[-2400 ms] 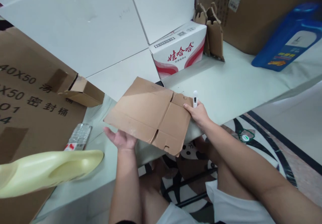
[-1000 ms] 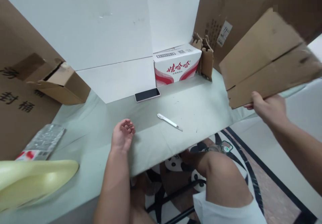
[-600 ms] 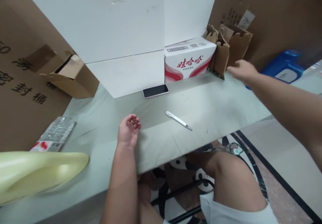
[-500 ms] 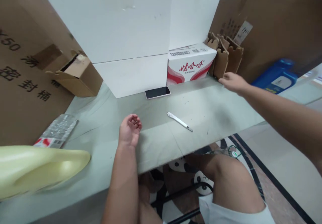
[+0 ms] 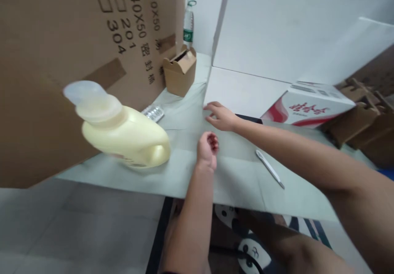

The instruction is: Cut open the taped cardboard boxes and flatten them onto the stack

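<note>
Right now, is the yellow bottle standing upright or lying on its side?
On its side: the yellow bottle rests lengthwise on the table, cap pointing sideways.

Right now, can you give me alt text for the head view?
Right hand reaches across the pale table, fingers spread, holding nothing; left hand rests loosely curled and empty beside it. A cream jug lies left, a white cutter right.

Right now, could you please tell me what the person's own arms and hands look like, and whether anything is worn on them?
Both forearms are bare, with no sleeves showing on them. The left hand and the right hand wear no gloves, and no watch, bracelet or ring is visible on either.
</note>
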